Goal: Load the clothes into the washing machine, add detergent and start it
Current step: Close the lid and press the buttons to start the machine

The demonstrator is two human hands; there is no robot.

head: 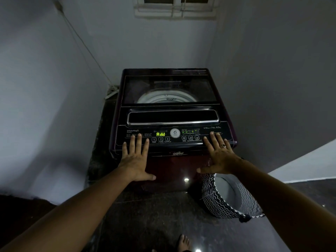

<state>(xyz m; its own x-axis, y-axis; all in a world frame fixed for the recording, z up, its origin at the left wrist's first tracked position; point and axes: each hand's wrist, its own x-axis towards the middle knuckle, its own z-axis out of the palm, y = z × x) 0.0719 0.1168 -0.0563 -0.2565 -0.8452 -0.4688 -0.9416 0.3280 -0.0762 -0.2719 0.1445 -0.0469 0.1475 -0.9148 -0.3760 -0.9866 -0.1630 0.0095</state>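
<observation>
Head view: a dark maroon top-loading washing machine with a glossy black control panel stands in the corner of a dim room, set against pale grey walls. Its tinted transparent lid lies closed, and the pale rim of the drum shows through it; no clothes can be made out inside. A green display on the panel reads "Add", with round numbered buttons just below it. The left hand is open, fingers spread, fingertips resting on the left part of the panel and thumb hanging in front of the machine's face. The right hand, also open and flat with a ring on one finger, rests its fingertips on the right part of the panel. Neither hand holds anything. A black-and-white zigzag-patterned laundry basket lies tipped on the dark polished floor, just beside the machine's right front; its pale interior appears empty. A bare foot shows at the bottom edge. A small window sits high on the back wall.
</observation>
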